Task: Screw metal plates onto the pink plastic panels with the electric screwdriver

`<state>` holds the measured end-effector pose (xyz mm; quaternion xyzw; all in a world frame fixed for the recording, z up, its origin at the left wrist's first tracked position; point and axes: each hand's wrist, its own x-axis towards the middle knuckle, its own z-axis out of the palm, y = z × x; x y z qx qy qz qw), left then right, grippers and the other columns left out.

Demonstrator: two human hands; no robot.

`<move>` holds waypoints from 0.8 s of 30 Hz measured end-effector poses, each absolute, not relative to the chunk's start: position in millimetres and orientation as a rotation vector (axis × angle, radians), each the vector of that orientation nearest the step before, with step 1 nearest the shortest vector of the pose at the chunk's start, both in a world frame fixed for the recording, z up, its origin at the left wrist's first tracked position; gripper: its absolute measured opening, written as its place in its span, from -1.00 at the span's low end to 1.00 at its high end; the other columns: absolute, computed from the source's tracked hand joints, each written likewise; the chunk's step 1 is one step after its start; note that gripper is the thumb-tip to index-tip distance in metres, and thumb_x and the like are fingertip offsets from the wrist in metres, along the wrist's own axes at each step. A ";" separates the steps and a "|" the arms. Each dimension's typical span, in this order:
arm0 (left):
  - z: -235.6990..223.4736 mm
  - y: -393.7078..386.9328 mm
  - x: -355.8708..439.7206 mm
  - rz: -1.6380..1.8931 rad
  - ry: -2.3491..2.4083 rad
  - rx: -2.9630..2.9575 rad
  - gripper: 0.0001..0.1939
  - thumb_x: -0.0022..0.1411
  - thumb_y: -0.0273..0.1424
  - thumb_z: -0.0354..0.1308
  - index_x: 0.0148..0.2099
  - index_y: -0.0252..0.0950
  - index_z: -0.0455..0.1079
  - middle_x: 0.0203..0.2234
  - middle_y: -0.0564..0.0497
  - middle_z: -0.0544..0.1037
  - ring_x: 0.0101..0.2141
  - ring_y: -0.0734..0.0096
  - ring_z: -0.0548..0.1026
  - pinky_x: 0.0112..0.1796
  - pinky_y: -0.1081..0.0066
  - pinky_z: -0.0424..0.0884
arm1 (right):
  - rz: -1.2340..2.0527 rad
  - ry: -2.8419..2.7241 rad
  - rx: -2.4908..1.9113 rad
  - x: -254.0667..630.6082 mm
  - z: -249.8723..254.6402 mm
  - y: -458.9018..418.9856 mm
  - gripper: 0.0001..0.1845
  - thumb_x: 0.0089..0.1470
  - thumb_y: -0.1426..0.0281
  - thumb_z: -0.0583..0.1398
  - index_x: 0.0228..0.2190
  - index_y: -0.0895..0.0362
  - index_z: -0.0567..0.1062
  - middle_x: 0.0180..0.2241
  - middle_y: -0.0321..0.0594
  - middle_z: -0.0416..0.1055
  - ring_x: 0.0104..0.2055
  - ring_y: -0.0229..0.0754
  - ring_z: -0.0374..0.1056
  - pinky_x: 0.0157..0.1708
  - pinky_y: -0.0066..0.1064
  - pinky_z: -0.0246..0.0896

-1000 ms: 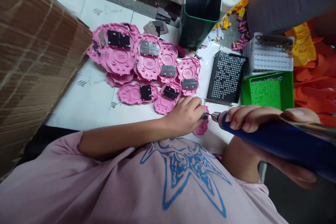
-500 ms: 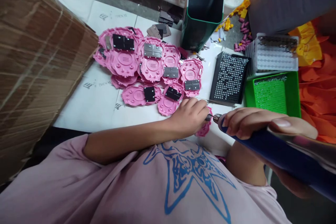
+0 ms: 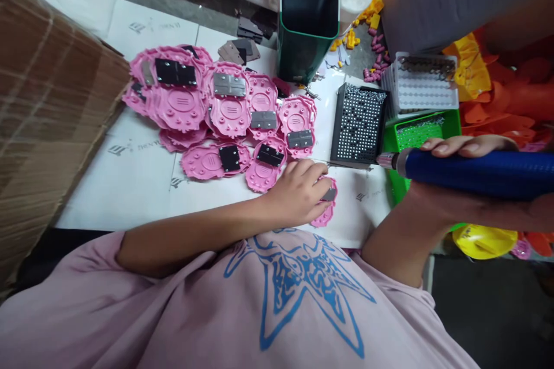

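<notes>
My left hand [image 3: 302, 193] has its fingers curled over the left side of a pink plastic shell [image 3: 325, 216] on the white tabletop. A grey plate [image 3: 330, 194] lies on that shell, partly under the fingertips. In my right hand [image 3: 437, 202] is a blue electric screwdriver [image 3: 471, 173], held nearly level. Its metal nose points left, close to the lower right corner of a black screw tray [image 3: 359, 127], where screws stand in rows of holes. Whether the bit touches a screw, I cannot tell.
Pink shells with black or grey plates [image 3: 229, 86] lie piled on the left. Behind them stands a dark green bin [image 3: 303, 40]. A green tray [image 3: 452, 121] and clear trays [image 3: 426, 81] are on the right, beside orange parts [image 3: 511, 98]. A cardboard box [image 3: 52, 98] borders the left.
My right hand has swung the screwdriver up and away from the pink shell to the screw tray's corner. My left hand stays on the shell. The whole view has shifted slightly.
</notes>
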<state>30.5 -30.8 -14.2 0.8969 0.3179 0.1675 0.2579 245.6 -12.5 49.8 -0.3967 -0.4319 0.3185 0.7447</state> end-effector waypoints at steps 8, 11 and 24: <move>-14.6 -30.5 30.9 0.456 0.865 2.432 -0.73 0.16 -0.30 0.13 -0.12 -0.34 0.41 -0.11 -0.16 0.42 -0.11 0.11 0.29 -0.16 0.23 0.20 | 0.503 -1.071 -0.935 238.1 42.1 -3.9 -0.58 0.05 0.09 -0.11 -0.26 0.02 0.39 -0.53 -0.30 0.26 -0.56 -0.33 0.29 -0.51 -0.38 0.27; -14.4 -30.5 31.2 0.456 0.870 2.429 -0.73 0.15 -0.31 0.14 -0.13 -0.34 0.41 -0.11 -0.16 0.42 -0.11 0.11 0.29 -0.16 0.23 0.20 | 0.426 -1.105 -1.003 237.9 41.2 -2.5 -0.55 0.05 0.04 -0.15 -0.28 -0.02 0.38 -0.56 -0.31 0.17 -0.59 -0.34 0.22 -0.53 -0.39 0.24; -15.8 -31.5 31.8 0.492 0.887 2.425 -0.75 0.16 -0.33 0.14 -0.14 -0.36 0.41 -0.13 -0.16 0.42 -0.12 0.13 0.30 -0.16 0.22 0.23 | 0.555 -1.100 -0.905 232.1 45.0 -1.5 -0.59 0.00 0.07 -0.02 -0.26 -0.03 0.48 -0.55 -0.31 0.26 -0.54 -0.34 0.30 -0.50 -0.42 0.32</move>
